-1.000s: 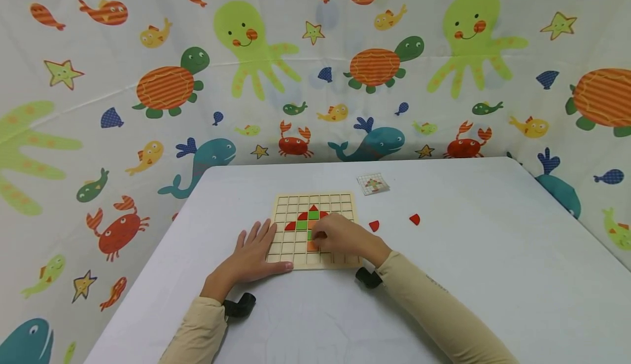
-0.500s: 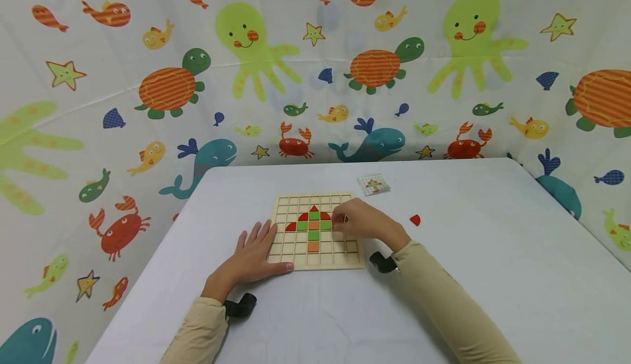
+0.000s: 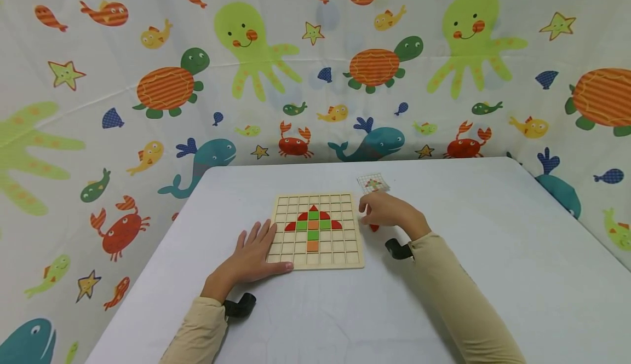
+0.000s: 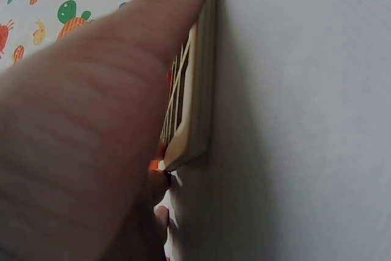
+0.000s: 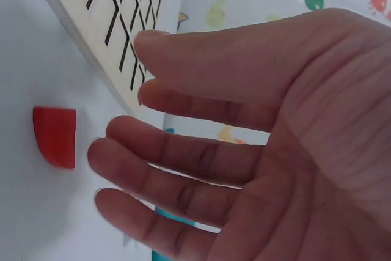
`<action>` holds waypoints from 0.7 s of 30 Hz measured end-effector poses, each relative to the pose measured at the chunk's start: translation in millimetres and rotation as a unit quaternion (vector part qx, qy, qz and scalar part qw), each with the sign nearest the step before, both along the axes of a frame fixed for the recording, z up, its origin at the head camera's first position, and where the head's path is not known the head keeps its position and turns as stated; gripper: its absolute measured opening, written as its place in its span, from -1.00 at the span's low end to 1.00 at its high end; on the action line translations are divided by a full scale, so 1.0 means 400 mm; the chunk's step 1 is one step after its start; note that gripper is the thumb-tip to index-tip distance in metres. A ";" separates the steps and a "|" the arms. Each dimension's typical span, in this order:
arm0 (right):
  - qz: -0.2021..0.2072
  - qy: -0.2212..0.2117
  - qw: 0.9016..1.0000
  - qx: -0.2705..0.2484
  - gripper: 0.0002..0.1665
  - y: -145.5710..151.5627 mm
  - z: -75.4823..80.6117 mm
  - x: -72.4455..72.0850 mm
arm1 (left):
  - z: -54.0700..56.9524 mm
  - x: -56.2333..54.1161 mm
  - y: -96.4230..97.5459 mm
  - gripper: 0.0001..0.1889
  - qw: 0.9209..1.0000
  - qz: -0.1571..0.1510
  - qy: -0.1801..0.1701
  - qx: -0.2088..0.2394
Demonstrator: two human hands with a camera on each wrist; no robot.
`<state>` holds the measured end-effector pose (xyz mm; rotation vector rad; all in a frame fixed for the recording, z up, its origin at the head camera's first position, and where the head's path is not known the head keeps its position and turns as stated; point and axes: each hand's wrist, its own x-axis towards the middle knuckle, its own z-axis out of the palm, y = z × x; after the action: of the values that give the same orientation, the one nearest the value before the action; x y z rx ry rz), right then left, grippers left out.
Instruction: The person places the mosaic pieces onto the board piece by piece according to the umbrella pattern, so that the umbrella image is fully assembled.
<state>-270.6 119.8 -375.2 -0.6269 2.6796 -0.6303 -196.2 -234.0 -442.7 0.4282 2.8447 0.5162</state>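
A wooden grid board (image 3: 291, 254) lies flat on the table, with green, orange and red pieces set in its squares. My left hand (image 3: 253, 254) rests on its left edge, fingers spread and thumb along the near edge. Just right of the board hovers my right hand (image 3: 389, 211), fingers bent and apart with nothing between them. Below its fingers a red quarter-circle piece (image 3: 374, 227) lies on the table. That red piece (image 5: 56, 137) shows whole in the right wrist view. In the left wrist view, the hand (image 4: 91, 108) covers much of the board's edge (image 4: 198, 90).
A small pattern card (image 3: 372, 182) lies behind the board, its near part by my right hand. The white table (image 3: 493, 232) reaches out on both sides. A cloth printed with sea animals (image 3: 315, 63) hangs behind it.
My right hand has moved right, off the board. A red quarter-circle piece now sits at the right end of the coloured row. The left hand stays put.
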 end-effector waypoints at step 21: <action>-0.004 -0.003 0.998 0.068 -0.84 -0.002 -0.038 -0.003 | -0.012 -0.003 -0.003 0.30 1.000 -0.003 0.005 0.003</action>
<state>-271.9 118.8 -390.5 -0.5756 2.6924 -0.4456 -197.5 -235.1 -447.4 0.4410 2.8524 0.5233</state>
